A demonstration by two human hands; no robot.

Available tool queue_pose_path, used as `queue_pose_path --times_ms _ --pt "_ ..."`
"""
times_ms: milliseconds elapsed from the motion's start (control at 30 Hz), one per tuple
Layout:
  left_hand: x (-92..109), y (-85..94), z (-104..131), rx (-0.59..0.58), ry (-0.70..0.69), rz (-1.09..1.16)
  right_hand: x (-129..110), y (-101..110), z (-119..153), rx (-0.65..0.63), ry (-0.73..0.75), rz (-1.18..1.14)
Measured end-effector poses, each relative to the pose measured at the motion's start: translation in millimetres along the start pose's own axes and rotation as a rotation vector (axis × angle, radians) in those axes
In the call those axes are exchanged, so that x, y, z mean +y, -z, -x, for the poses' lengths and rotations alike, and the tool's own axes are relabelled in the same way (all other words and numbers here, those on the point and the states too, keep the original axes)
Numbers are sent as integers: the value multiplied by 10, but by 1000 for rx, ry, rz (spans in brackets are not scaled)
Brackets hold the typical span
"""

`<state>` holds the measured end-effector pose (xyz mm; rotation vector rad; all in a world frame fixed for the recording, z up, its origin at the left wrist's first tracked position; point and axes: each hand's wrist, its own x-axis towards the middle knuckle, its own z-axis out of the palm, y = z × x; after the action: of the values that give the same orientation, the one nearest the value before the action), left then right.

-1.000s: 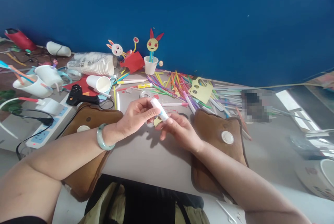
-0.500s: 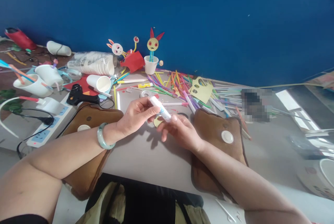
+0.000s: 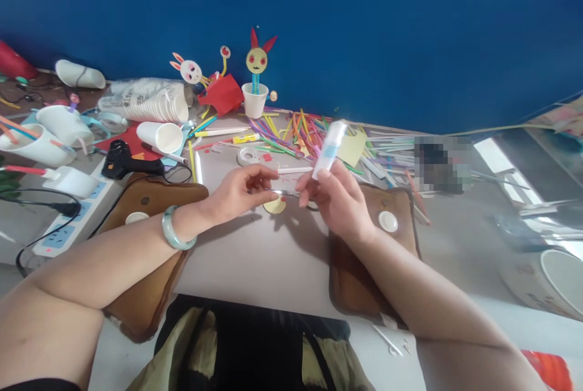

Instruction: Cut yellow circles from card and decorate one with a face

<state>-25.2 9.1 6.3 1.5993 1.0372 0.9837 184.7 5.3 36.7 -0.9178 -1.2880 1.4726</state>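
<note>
– Why is the tube (image 3: pixel 329 151) grasped low?
– Presumably so its top is left clear; it is held in the right hand (image 3: pixel 344 206), right of the disc (image 3: pixel 274 206).
– And the left hand (image 3: pixel 237 197)?
– Left of the disc, its grip is seen parted.

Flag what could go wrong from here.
The white cylindrical tube with a blue label, gripped near its lower end by the right hand, might slip. The yellow paper disc near the left hand could get nudged. The black plastic glue gun, if hot, may scorch the brown fabric cushion beside it.
</note>
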Motion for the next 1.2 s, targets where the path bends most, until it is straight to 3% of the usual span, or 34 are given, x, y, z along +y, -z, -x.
queue_pose_path --times_ms 133,267,400,567,800,1200 --pt "-166 -21 -38 -56 -108 -357 -37 87 -41 -21 -59 98" --pt "-177 -31 -29 -126 -170 -590 72 99 -53 -117 -42 573" --pt "-118 -47 12 -172 -139 -814 276 80 -67 -112 70 968" --pt "-100 -64 37 -224 -127 -892 421 88 -93 -119 131 1317" --pt "-89 -60 36 -278 -106 -920 437 76 -103 -125 75 1415" --pt "-119 -65 39 -266 -112 -877 400 47 -111 -108 3 1321"
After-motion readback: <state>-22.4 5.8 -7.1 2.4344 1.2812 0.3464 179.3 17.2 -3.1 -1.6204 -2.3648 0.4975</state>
